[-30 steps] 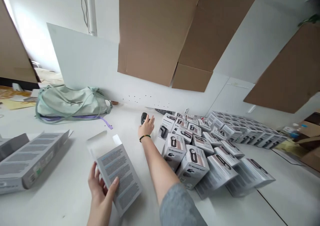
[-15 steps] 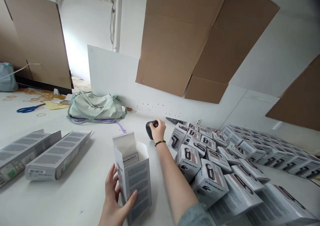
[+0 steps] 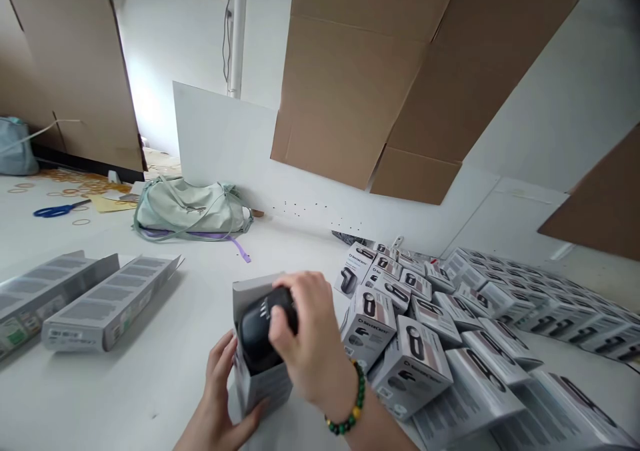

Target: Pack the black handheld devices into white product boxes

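Observation:
My right hand [image 3: 315,338] grips a rounded black device [image 3: 259,334] with a row of small white marks on its top. The device is tilted at the mouth of an open carton [image 3: 265,388], which is grey-white with printed sides. My left hand [image 3: 215,398] holds this carton from the left and front, thumb on the near side and fingers on the left side. A raised flap shows behind the device. How far the device reaches into the carton is hidden by my right hand and the carton walls.
Several closed SilverCrest boxes [image 3: 423,364] crowd the right, with more rows [image 3: 545,304] behind. Two long grey cartons [image 3: 107,311] [image 3: 45,291] lie at left. A pale green bag [image 3: 187,208], blue scissors [image 3: 57,210] and rubber bands [image 3: 83,186] are farther back.
My right hand has brought the black device from the table beyond the carton back to the carton's mouth. My left hand still holds the carton, which has tilted.

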Demonstrator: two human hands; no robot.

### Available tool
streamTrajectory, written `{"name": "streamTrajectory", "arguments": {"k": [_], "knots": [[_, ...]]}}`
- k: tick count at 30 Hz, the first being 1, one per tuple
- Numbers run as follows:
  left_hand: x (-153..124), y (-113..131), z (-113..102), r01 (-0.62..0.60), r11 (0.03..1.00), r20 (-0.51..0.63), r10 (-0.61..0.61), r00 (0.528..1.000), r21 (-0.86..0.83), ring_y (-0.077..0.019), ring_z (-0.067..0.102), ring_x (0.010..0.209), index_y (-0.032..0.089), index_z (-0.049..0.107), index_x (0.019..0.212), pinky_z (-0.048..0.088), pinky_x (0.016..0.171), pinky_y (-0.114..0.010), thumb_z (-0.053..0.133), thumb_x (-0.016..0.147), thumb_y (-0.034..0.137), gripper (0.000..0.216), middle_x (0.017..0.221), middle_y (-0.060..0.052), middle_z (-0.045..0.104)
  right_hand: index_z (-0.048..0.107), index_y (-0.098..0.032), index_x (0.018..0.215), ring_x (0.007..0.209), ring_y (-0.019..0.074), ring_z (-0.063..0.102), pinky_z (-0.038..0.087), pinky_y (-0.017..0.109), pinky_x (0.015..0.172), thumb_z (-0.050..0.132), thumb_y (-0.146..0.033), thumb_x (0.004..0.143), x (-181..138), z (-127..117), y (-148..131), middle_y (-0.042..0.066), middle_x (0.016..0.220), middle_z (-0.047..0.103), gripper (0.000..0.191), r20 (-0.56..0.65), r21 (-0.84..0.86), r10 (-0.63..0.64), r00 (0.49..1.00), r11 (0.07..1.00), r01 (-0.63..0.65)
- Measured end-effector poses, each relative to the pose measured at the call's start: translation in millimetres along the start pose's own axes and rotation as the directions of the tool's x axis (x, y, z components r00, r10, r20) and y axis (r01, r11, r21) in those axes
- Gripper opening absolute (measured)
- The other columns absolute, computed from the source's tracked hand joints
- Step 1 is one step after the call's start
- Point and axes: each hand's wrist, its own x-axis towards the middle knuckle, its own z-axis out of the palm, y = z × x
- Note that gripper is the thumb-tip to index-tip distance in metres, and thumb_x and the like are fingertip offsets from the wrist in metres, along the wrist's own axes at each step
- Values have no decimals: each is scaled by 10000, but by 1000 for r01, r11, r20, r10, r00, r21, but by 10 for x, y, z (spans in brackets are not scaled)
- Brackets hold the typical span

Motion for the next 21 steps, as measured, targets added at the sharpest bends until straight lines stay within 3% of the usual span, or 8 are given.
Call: {"name": "streamTrajectory", "arguments": {"k": [3,7,11,13,15,17,19,21], "knots": [[126,167,-26,-51,997,-91,56,994,55,-376,323,1402,360,109,1533,404,1046,-649,598,893,263,811,1497,-147,285,623,-174,996,1083,318,487,434,529,940,559,-254,865,-174,105,81,90,962,641,166,145,-124,57,988,991,-39],[283,331,-80,-116,988,-111,127,986,99,-332,328,1398,388,303,1443,433,1048,-586,573,916,239,610,1500,-108,290,654,-236,1111,1181,271,500,454,453,1000,552,-364,937,-283,-20,301,90,1169,594,239,262,168,87,961,977,-134],[297,385,-169,-57,997,-26,59,998,55,-330,342,1390,350,497,1229,437,1050,-564,495,955,299,278,1519,-70,271,432,-361,1384,1298,229,474,514,373,950,526,-555,926,-337,6,582,80,1445,412,506,200,605,247,948,730,-318],[286,394,-208,-25,1000,2,25,1000,18,-359,354,1375,322,547,1146,471,1010,-564,442,968,390,218,1527,-70,257,235,-359,1496,1358,246,438,468,414,1040,635,-612,830,-362,102,658,99,1533,347,817,346,687,232,909,597,-414],[292,396,-218,-30,999,19,30,999,-28,-363,406,1332,311,579,1080,524,946,-522,436,964,439,225,1486,-74,305,134,-341,1531,1374,247,438,408,453,1105,684,-583,807,-373,176,659,110,1565,332,941,477,676,147,867,569,-468],[317,392,-194,-69,989,-30,65,997,-128,-326,472,1276,341,548,1112,550,910,-470,480,958,420,187,1398,-72,400,227,-350,1513,1388,229,426,372,457,1136,684,-490,851,-363,183,600,79,1567,353,817,461,640,81,884,660,-394],[351,391,-153,-138,963,-128,110,986,-234,-281,517,1226,392,457,1232,546,923,-438,534,946,400,296,1302,-62,484,498,-338,1373,1364,213,457,332,452,1165,655,-428,889,-344,135,516,46,1451,525,517,343,610,-36,939,768,-194],[379,399,-119,-183,954,-175,143,974,-237,-266,531,1193,393,438,1284,530,945,-418,553,925,471,385,1231,-59,525,684,-303,1151,1277,219,547,364,438,1149,682,-453,861,-336,75,438,44,1211,706,327,241,595,-182,953,804,3]]}}
